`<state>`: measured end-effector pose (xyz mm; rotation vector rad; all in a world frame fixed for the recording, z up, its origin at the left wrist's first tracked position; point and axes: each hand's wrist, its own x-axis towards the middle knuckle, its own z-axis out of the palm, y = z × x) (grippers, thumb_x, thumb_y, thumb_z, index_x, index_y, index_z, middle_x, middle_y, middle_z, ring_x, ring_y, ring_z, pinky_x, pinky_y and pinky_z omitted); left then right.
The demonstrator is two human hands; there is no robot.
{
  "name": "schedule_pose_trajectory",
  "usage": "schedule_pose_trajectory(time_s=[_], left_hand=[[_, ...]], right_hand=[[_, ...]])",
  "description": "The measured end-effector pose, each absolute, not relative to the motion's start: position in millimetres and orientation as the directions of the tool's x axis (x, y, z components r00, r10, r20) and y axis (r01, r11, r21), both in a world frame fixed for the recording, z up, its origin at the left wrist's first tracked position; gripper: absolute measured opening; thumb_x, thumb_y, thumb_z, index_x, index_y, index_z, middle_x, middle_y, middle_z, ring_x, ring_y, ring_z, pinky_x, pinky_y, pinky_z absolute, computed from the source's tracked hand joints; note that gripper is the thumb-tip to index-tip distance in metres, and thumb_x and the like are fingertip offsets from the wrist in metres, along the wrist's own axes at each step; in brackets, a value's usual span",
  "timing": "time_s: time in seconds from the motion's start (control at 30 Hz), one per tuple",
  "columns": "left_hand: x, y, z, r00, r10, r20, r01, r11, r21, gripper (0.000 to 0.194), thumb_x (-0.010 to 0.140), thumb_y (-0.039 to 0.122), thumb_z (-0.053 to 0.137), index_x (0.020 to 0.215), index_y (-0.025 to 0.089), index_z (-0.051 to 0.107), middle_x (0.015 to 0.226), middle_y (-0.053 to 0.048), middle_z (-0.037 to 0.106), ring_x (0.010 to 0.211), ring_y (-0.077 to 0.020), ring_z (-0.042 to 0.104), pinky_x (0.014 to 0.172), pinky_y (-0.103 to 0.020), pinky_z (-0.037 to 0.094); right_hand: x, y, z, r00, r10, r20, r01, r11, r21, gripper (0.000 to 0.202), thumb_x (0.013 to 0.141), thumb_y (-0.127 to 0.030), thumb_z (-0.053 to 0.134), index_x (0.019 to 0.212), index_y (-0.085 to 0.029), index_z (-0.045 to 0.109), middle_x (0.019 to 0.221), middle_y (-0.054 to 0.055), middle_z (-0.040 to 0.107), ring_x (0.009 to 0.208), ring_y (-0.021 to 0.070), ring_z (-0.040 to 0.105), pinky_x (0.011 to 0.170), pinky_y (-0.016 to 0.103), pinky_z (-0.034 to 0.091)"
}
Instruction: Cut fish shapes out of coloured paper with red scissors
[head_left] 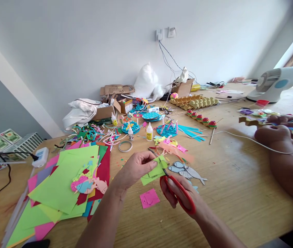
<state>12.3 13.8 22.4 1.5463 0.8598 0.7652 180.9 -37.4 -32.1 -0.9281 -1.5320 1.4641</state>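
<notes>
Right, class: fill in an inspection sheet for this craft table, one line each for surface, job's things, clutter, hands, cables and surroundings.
Surface: wooden table, bare only at the near right.
Job's things: green paper piece; red-handled scissors cutting into it.
Clutter: stacked coloured sheets, paper fish cut-outs, pink scrap, glue bottles, tape roll, egg trays, cardboard boxes.
Hands: left hand pinches the paper; right hand works the scissors; another person's hands at right.
Cables: white cable across the table; black cord at left.
Surroundings: white wall, wall sockets, desk fan.
</notes>
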Motion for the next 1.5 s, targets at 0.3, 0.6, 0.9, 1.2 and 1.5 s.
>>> schedule_pose_trajectory(time_s=[0.3, 0.6, 0.9, 1.2, 1.5], left_hand=[[14.5, 15.3, 22.3, 0.515, 0.856, 0.036, 0.107, -0.107, 0.989, 0.017, 0.076, 0.031, 0.056, 0.068, 0.016, 0.053, 0.064, 0.004, 0.046, 0.058, -0.0091, 0.04, 0.054, -0.021, 0.031], [14.2, 16.0, 18.9, 0.534, 0.845, 0.031, 0.091, -0.093, 0.991, 0.017, 0.077, 0.029, 0.055, 0.068, 0.015, 0.052, 0.064, 0.004, 0.044, 0.059, -0.0083, 0.037, 0.054, -0.021, 0.029], [14.1, 16.3, 17.5, 0.547, 0.837, 0.008, 0.065, -0.052, 0.997, 0.018, 0.075, 0.032, 0.057, 0.069, 0.016, 0.054, 0.065, 0.004, 0.046, 0.059, -0.0091, 0.039, 0.055, -0.022, 0.03], [15.0, 15.1, 20.3, 0.53, 0.847, 0.029, 0.086, -0.088, 0.992, 0.014, 0.077, 0.028, 0.054, 0.071, 0.016, 0.054, 0.067, 0.003, 0.048, 0.062, -0.0096, 0.041, 0.058, -0.022, 0.031], [14.6, 14.5, 20.1, 0.542, 0.84, 0.031, 0.12, -0.114, 0.986, 0.015, 0.078, 0.027, 0.052, 0.068, 0.016, 0.05, 0.064, 0.005, 0.044, 0.059, -0.0088, 0.037, 0.055, -0.022, 0.029]], right_hand=[[180.4, -36.0, -34.4, -0.42, 0.906, 0.043, 0.012, 0.053, -0.999, 0.048, 0.086, -0.059, 0.04, 0.059, -0.02, 0.046, 0.042, -0.004, 0.044, 0.041, 0.01, 0.037, 0.044, 0.023, 0.027], [181.4, -36.9, -37.2, -0.401, 0.916, 0.0, 0.005, 0.002, -1.0, 0.049, 0.084, -0.062, 0.042, 0.06, -0.02, 0.047, 0.039, -0.005, 0.041, 0.038, 0.0093, 0.035, 0.042, 0.023, 0.026], [180.6, -38.0, -38.6, -0.369, 0.928, -0.045, 0.044, -0.031, -0.999, 0.056, 0.075, -0.072, 0.045, 0.062, -0.019, 0.05, 0.037, -0.006, 0.039, 0.036, 0.0081, 0.029, 0.041, 0.023, 0.023], [180.1, -36.9, -40.8, -0.367, 0.93, -0.033, 0.044, -0.018, -0.999, 0.056, 0.076, -0.072, 0.042, 0.063, -0.019, 0.049, 0.037, -0.007, 0.039, 0.036, 0.0075, 0.028, 0.041, 0.023, 0.022], [181.3, -36.5, -39.1, -0.375, 0.927, -0.026, 0.077, 0.003, -0.997, 0.056, 0.077, -0.072, 0.042, 0.064, -0.018, 0.049, 0.041, -0.006, 0.041, 0.038, 0.0083, 0.032, 0.042, 0.023, 0.025]])
